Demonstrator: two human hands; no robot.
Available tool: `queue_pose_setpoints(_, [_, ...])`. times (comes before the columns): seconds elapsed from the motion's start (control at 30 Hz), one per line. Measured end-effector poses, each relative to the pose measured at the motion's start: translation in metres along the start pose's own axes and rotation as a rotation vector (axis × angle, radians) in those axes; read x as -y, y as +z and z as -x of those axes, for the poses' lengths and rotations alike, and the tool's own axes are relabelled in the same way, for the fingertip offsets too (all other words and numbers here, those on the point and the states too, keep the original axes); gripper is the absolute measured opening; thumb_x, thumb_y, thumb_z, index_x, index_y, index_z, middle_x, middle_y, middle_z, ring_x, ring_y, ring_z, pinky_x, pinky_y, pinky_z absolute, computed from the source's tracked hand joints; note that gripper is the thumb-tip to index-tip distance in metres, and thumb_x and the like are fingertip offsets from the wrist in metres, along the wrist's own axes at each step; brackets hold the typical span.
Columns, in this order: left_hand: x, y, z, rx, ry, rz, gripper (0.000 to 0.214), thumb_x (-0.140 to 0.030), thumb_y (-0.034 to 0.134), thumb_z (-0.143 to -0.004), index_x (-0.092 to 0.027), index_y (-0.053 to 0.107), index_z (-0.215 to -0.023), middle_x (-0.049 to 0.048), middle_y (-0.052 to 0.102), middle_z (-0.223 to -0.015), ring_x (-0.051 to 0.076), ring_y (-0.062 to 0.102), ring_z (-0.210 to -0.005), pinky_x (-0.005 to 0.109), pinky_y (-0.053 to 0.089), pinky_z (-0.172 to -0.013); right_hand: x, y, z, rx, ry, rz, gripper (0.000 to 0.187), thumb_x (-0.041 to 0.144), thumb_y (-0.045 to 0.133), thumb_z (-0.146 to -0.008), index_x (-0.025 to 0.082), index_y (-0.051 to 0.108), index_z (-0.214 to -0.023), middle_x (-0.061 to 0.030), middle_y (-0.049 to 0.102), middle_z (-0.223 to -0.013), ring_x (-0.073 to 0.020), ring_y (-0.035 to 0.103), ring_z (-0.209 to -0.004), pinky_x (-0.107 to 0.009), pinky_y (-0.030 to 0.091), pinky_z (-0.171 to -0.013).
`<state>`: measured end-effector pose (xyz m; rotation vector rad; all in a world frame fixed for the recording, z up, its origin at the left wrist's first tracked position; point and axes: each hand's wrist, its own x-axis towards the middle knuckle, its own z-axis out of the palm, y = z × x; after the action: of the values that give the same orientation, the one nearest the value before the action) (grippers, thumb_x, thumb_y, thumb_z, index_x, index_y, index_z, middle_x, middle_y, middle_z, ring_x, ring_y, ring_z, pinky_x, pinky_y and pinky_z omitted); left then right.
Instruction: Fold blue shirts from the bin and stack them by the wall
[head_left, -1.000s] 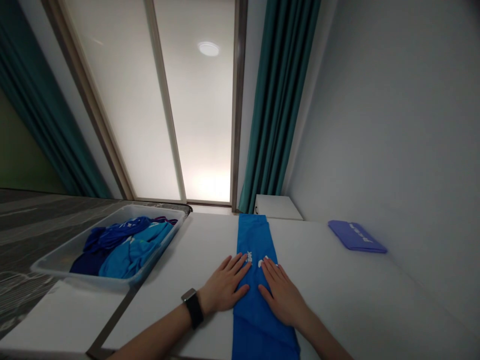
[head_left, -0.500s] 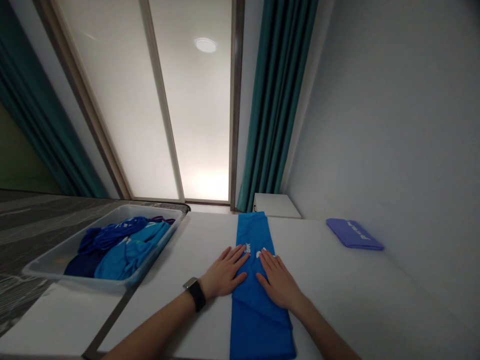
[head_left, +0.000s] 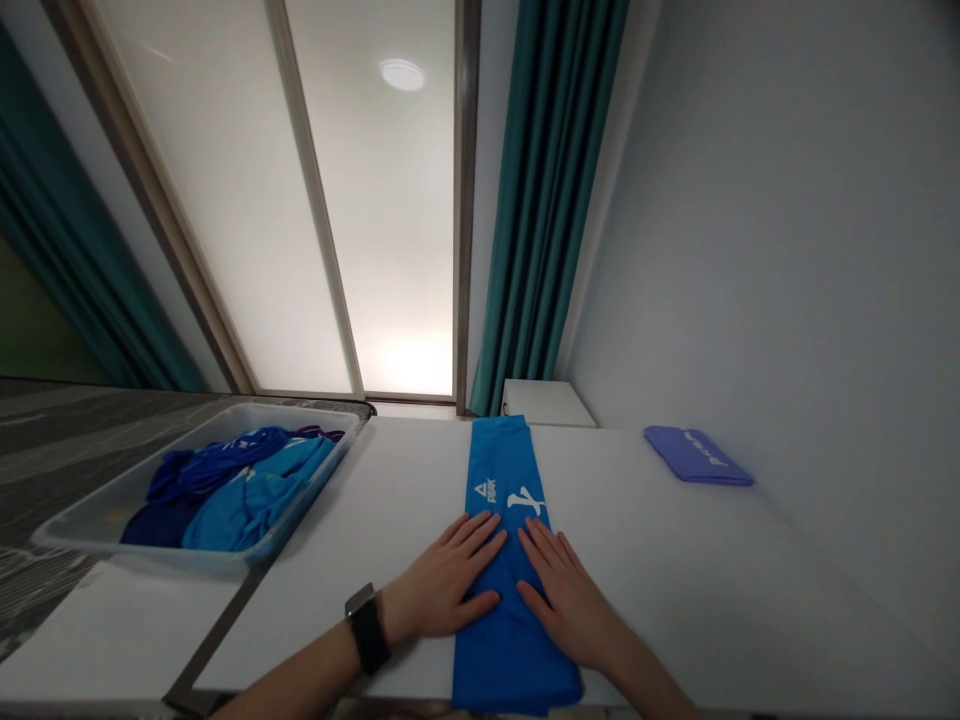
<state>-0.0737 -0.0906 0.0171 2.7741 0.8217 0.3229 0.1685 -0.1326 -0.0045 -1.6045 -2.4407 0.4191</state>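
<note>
A bright blue garment, folded into a long narrow strip with white logos, lies lengthwise on the white table. My left hand rests flat on its left edge, fingers spread; a dark watch is on that wrist. Beside it, my right hand presses flat on the strip's right side, fingers stretched out. Both hands sit just below the logos, and neither holds anything.
A clear plastic bin with several blue garments stands at the left. A folded purple garment lies at the far right by the wall. Behind the table are a small white cabinet, teal curtains and a frosted window.
Both hands have slid down the blue strip toward me, uncovering the white logos they were partly covering before. The view has shifted slightly.
</note>
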Motion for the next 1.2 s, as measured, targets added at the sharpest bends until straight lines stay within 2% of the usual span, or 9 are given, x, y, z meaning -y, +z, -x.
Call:
queue_pose_setpoints(0.13, [-0.016,-0.003,0.004,0.036,0.062,0.05,0.081,-0.047,0.057,-0.09,-0.022,0.018,-0.156,0.0107,0.022,-0.161,0.031,0.023,-0.147,0.049,0.02,-0.12,0.005,-0.006,0.017,0.0,-0.096,-0.015,0.057,0.05,0.031,-0.101,0.026,0.028,-0.153,-0.0028,0.022,-0.16,-0.0219,0.017,-0.148,-0.052,0.009,-0.122])
queue_pose_setpoints(0.4, [-0.018,0.0,0.008,0.092,0.139,0.073,0.092,-0.06,0.059,-0.084,-0.021,0.017,-0.156,0.0123,0.024,-0.16,0.035,0.021,-0.147,0.052,0.016,-0.12,0.0,0.011,0.049,-0.037,-0.185,0.037,0.066,0.045,0.041,-0.099,0.023,0.016,-0.156,-0.0081,0.022,-0.161,-0.0261,0.022,-0.147,-0.05,0.022,-0.12])
queue_pose_setpoints(0.5, [-0.024,-0.007,0.01,0.068,0.172,0.059,0.083,-0.053,0.061,-0.084,-0.02,0.027,-0.153,0.0132,0.032,-0.157,0.035,0.028,-0.144,0.052,0.019,-0.119,-0.001,0.008,0.055,-0.117,-0.239,0.056,0.062,0.038,0.048,-0.096,0.021,0.028,-0.152,-0.011,0.032,-0.157,-0.0259,0.029,-0.144,-0.047,0.029,-0.117])
queue_pose_setpoints(0.6, [-0.036,-0.01,0.014,0.009,0.191,0.042,0.05,-0.04,0.067,-0.081,-0.021,0.055,-0.126,0.0105,0.056,-0.134,0.029,0.049,-0.124,0.044,0.034,-0.109,0.003,0.006,0.06,-0.262,-0.325,0.041,0.033,0.023,0.055,-0.088,0.021,0.057,-0.121,-0.0109,0.057,-0.133,-0.0241,0.045,-0.131,-0.044,0.034,-0.114])
queue_pose_setpoints(0.67, [-0.044,-0.009,0.017,0.02,0.216,0.001,0.023,-0.037,0.068,-0.082,-0.022,0.062,-0.098,0.0054,0.065,-0.105,0.023,0.057,-0.102,0.036,0.041,-0.093,0.007,0.007,0.063,-0.357,-0.395,0.042,0.016,0.014,0.055,-0.084,0.022,0.06,-0.096,-0.0064,0.064,-0.104,-0.021,0.057,-0.109,-0.043,0.037,-0.109])
queue_pose_setpoints(0.73, [-0.05,-0.005,0.02,0.064,0.277,-0.056,0.023,-0.043,0.068,-0.083,-0.022,0.058,-0.084,0.0019,0.064,-0.086,0.02,0.057,-0.088,0.033,0.041,-0.081,0.01,0.012,0.065,-0.445,-0.446,0.059,0.014,0.009,0.052,-0.082,0.022,0.057,-0.085,-0.002,0.061,-0.083,-0.0177,0.058,-0.088,-0.039,0.043,-0.099])
queue_pose_setpoints(0.87, [-0.057,0.0,0.024,0.127,0.342,-0.13,0.032,-0.049,0.069,-0.081,-0.021,0.056,-0.089,0.002,0.064,-0.086,0.021,0.057,-0.086,0.034,0.039,-0.077,0.011,0.022,0.068,-0.497,-0.485,0.115,0.008,0.016,0.053,-0.085,0.024,0.056,-0.085,-0.0015,0.06,-0.077,-0.0188,0.055,-0.08,-0.034,0.047,-0.082])
queue_pose_setpoints(1.0, [-0.059,-0.007,0.025,0.158,0.256,-0.076,0.017,-0.032,0.067,-0.084,-0.022,0.056,-0.092,0.002,0.064,-0.089,0.021,0.059,-0.085,0.033,0.04,-0.077,0.007,0.029,0.069,-0.476,-0.527,0.188,0.014,0.037,0.059,-0.088,0.023,0.057,-0.091,-0.0039,0.063,-0.083,-0.0219,0.057,-0.083,-0.038,0.048,-0.087])
queue_pose_setpoints(1.2, [-0.06,-0.028,0.025,0.154,0.141,0.182,0.017,-0.015,0.059,-0.085,-0.024,0.057,-0.099,0.0008,0.064,-0.095,0.018,0.06,-0.09,0.027,0.044,-0.081,0.007,0.028,0.071,-0.46,-0.481,0.08,0.011,0.018,0.057,-0.085,0.023,0.055,-0.094,-0.0042,0.064,-0.085,-0.021,0.06,-0.085,-0.035,0.049,-0.087])
